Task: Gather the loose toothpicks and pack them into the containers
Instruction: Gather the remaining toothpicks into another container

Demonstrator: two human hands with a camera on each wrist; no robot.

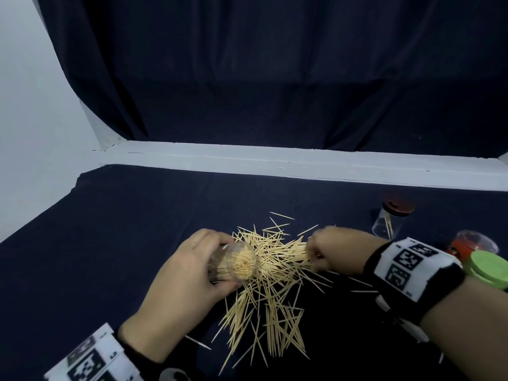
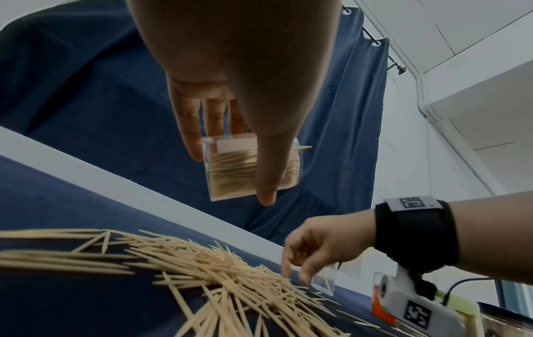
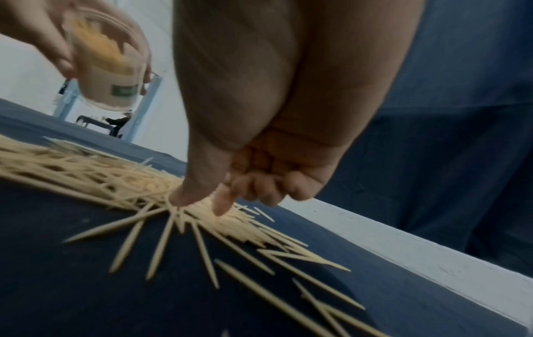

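A loose pile of toothpicks (image 1: 275, 284) spreads over the dark blue cloth in the middle of the table. My left hand (image 1: 222, 261) grips a clear container (image 1: 239, 262), tilted with its open mouth toward the pile and packed with toothpicks. In the left wrist view my left hand (image 2: 230, 177) has fingers and thumb wrapped around the container (image 2: 248, 173). My right hand (image 1: 313, 254) is down on the pile's right side. In the right wrist view its thumb and index finger (image 3: 199, 205) pinch a cluster of toothpicks (image 3: 115, 180); the other fingers are curled.
A clear container with a dark red lid (image 1: 390, 221) stands at the back right with a few toothpicks inside. An orange-lidded container (image 1: 472, 243) and a green lid (image 1: 492, 268) lie at the right edge. A white ledge (image 1: 275, 160) borders the far side.
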